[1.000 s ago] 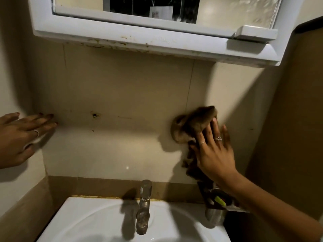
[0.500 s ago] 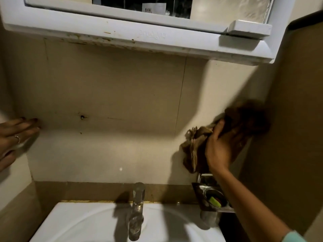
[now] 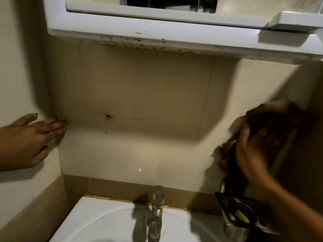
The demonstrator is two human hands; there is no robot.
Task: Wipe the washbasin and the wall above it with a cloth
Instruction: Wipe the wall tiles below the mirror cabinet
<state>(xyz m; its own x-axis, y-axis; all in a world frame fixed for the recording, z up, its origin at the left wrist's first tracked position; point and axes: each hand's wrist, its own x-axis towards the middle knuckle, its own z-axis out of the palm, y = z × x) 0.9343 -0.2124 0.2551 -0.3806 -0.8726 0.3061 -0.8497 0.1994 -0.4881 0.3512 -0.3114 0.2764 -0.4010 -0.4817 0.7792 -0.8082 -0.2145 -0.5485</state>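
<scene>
My right hand (image 3: 253, 151) presses a crumpled brown cloth (image 3: 272, 117) against the beige tiled wall (image 3: 139, 95) at the far right, near the corner. Part of the cloth hangs down below the hand, blurred by motion. My left hand (image 3: 28, 142) lies flat with fingers spread on the side wall at the left, fingertips at the corner. The white washbasin (image 3: 108, 219) sits at the bottom, with a chrome tap (image 3: 157, 206) at its back edge.
A white mirror cabinet (image 3: 157, 30) overhangs the wall, its underside stained. A small hole (image 3: 108, 116) marks the wall. A metal holder (image 3: 239, 213) with a green item sits on the wall right of the tap, under my right forearm.
My right hand has swept the cloth from the middle of the wall to the right corner. The view has shifted right, so my left hand shows more fully.
</scene>
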